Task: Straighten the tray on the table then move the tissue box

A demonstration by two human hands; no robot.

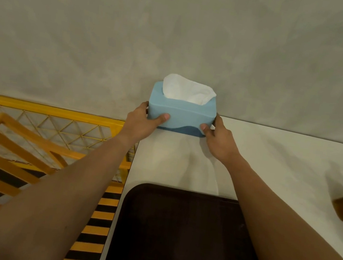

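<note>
Because the soft blue tissue box with white paper sticking out [181, 111] was wide, I held it at both ends, my left hand [143, 119] and right hand [219, 137] squeezing it between them. It sat at the far edge of the white table [270, 164], by the grey wall [179, 32]. Nearer me, the dark brown plastic tray [174, 235] looked straight already, I think.

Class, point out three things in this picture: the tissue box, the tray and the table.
tissue box [181, 114]: head view, front face of the blue box.
tray [178, 235]: head view, dark flat bottom.
table [270, 164]: head view, bare white top right of the arms.
</note>
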